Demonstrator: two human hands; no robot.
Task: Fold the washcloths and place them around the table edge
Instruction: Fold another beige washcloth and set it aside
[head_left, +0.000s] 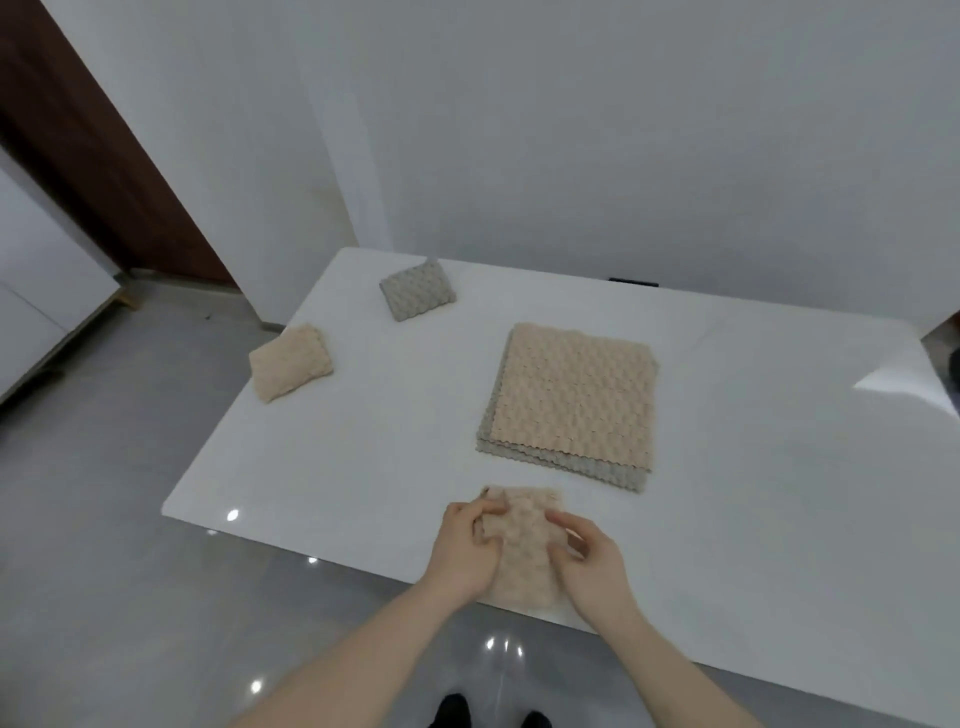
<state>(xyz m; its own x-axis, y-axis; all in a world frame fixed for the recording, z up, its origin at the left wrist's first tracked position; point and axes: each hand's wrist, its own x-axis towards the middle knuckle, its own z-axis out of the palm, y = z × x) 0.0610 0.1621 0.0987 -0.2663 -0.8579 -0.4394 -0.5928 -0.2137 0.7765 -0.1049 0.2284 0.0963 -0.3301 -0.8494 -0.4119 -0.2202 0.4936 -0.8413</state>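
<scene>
Now beige washcloth (522, 545) pinched between both hands' fingers (480, 519).

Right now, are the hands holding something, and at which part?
Yes. Both hands grip one beige washcloth at the near table edge: the left hand at its left side, the right hand at its right side.

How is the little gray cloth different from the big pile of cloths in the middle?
The gray washcloth is folded small and lies alone near the far left table edge; the stack lies flat and unfolded in the middle. The gray washcloth is one piece; the stack has several layers with beige on top. Both share a bumpy texture.
</scene>
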